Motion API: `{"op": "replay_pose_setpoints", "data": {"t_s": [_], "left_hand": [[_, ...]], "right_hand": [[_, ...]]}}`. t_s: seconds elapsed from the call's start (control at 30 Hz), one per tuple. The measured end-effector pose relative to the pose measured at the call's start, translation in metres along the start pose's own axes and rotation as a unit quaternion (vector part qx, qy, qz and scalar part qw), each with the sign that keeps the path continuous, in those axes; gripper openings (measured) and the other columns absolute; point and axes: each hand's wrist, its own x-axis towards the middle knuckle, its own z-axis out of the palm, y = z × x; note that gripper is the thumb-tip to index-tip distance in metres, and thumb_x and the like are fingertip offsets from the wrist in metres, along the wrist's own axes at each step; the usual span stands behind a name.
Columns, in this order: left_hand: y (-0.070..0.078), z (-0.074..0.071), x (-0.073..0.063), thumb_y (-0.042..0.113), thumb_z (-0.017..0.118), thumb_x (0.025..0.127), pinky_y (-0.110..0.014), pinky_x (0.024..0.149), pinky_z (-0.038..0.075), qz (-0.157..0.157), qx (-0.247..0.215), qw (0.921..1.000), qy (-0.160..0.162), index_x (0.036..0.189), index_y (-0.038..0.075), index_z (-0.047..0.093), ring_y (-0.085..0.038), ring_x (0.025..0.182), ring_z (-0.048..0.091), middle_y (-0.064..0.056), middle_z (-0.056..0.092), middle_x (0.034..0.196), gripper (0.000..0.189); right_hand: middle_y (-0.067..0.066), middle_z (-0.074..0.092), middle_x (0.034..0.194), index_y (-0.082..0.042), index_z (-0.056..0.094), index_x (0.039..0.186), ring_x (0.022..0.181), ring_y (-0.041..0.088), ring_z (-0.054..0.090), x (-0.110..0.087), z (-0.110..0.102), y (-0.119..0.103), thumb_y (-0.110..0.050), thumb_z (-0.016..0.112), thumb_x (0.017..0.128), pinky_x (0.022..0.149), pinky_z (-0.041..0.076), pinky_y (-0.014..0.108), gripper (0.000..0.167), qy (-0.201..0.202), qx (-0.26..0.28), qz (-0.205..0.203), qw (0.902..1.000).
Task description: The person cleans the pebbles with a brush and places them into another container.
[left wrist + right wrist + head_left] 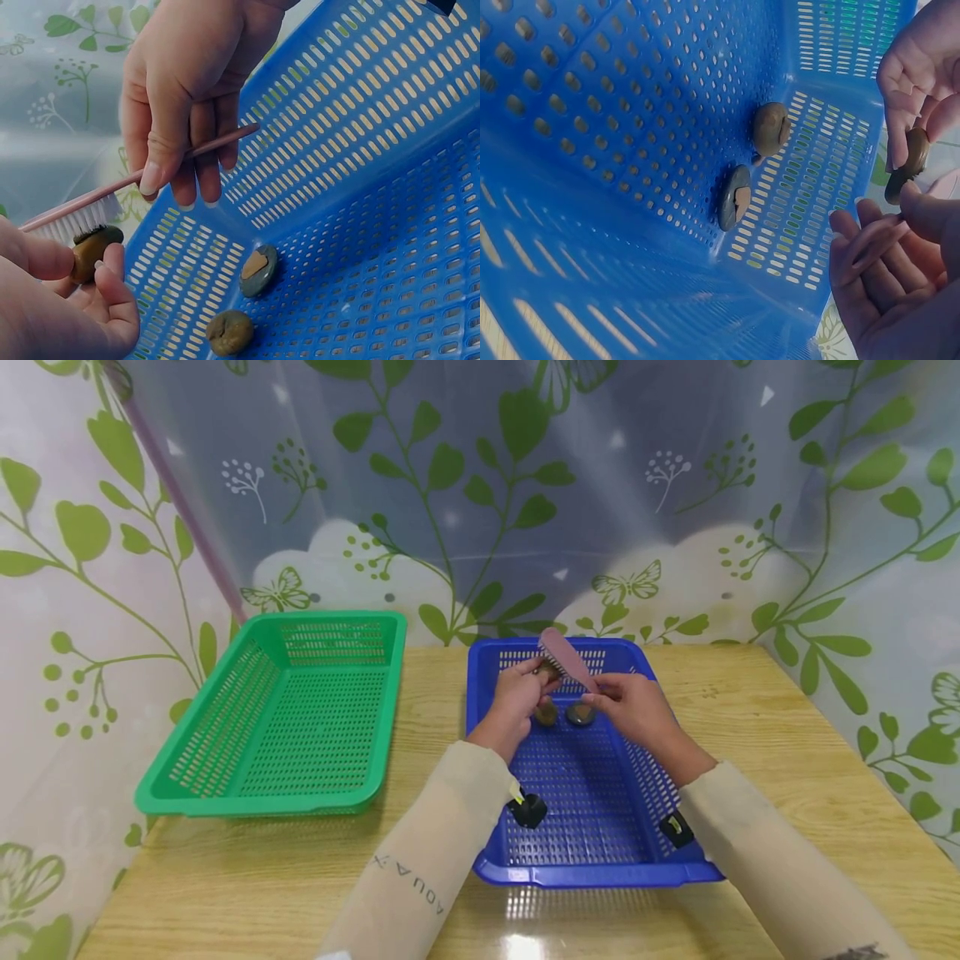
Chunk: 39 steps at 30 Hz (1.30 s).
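Observation:
Over the far end of the blue basket [600, 875], my left hand [516, 697] pinches a smooth brown stone [91, 253] between thumb and fingers. My right hand [636, 706] grips the thin handle of a pink brush [567, 660]. In the left wrist view the brush's white bristles [60, 227] point down and touch the stone's dark top. Below the hands, two more stones lie on the basket floor: a round brown stone [229, 333] and a flat dark grey stone [264, 283] with a tan patch [742, 202] on it.
A green basket [382, 735] with nothing in it stands to the left on the wooden table [757, 718]. Behind the table hangs a leaf-patterned curtain [480, 552]. Black wrist straps [529, 811] show near both sleeves.

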Motion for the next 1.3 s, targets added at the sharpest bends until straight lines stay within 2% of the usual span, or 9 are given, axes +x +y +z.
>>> {"op": "replay_pose_setpoints", "data": {"t_s": [0.13,0.27,0.4,0.7,0.9,1.13,1.3], "left_hand": [[-0.0002,0.0002,0.0009,0.002,0.047,0.100,-0.018,0.057,0.038,-0.001,-0.006,1.0000,0.002,0.141,0.008,0.051,-0.010,0.085,0.065,-0.014,0.067,0.120,0.041],[0.0006,-0.0001,0.0006,0.001,0.046,0.100,-0.020,0.060,0.038,-0.007,-0.014,0.9999,0.004,0.141,0.008,0.051,-0.010,0.085,0.065,-0.015,0.065,0.123,0.042],[0.0007,-0.0002,0.0011,0.003,0.047,0.100,-0.018,0.056,0.036,-0.010,-0.023,0.9997,0.003,0.141,0.007,0.051,-0.009,0.080,0.064,-0.015,0.067,0.119,0.042],[-0.0009,-0.0002,0.0014,0.006,0.048,0.099,-0.018,0.053,0.037,-0.003,-0.029,0.9995,0.008,0.131,0.007,0.061,-0.009,0.073,0.060,-0.012,0.071,0.111,0.034],[-0.0007,-0.0005,0.0003,0.006,0.050,0.098,-0.019,0.053,0.036,-0.005,-0.008,0.9997,0.023,0.127,0.006,0.063,-0.011,0.060,0.049,-0.012,0.072,0.102,0.032],[0.0004,-0.0008,-0.0010,0.003,0.049,0.098,-0.019,0.053,0.035,-0.004,0.000,0.9997,0.023,0.134,0.008,0.058,-0.009,0.058,0.048,-0.013,0.071,0.104,0.037],[0.0010,-0.0021,-0.0017,0.007,0.048,0.100,-0.019,0.055,0.037,-0.001,0.000,0.9999,0.015,0.135,0.011,0.058,-0.009,0.061,0.049,-0.012,0.071,0.108,0.036]], "right_hand": [[0.023,0.067,0.113,0.005,0.062,0.124,0.105,0.038,0.064,-0.0002,-0.0012,-0.0002,-0.022,0.063,0.096,0.086,0.051,0.051,0.039,0.011,-0.001,0.009,0.9999],[0.024,0.067,0.114,0.006,0.061,0.125,0.104,0.038,0.064,0.0000,-0.0023,-0.0008,-0.021,0.062,0.096,0.086,0.051,0.052,0.040,0.033,0.000,0.011,0.9994],[0.024,0.065,0.117,0.007,0.058,0.128,0.105,0.038,0.064,-0.0004,-0.0033,-0.0026,-0.021,0.061,0.097,0.087,0.051,0.052,0.042,0.044,0.012,0.014,0.9989],[0.022,0.066,0.117,0.003,0.059,0.130,0.105,0.036,0.065,0.0001,0.0015,-0.0028,-0.020,0.062,0.096,0.084,0.054,0.049,0.041,0.007,0.045,-0.012,0.9989],[0.019,0.068,0.114,0.002,0.062,0.126,0.102,0.033,0.067,-0.0002,0.0038,-0.0019,-0.019,0.063,0.096,0.079,0.055,0.046,0.037,-0.017,0.043,-0.032,0.9984],[0.015,0.072,0.103,-0.001,0.067,0.120,0.082,0.022,0.065,-0.0003,0.0038,-0.0017,-0.018,0.064,0.095,0.066,0.046,0.035,0.031,-0.022,0.016,-0.018,0.9995],[0.016,0.072,0.104,0.000,0.067,0.119,0.087,0.027,0.066,0.0001,0.0023,-0.0021,-0.019,0.064,0.095,0.070,0.050,0.040,0.030,-0.016,0.007,-0.011,0.9998]]}}
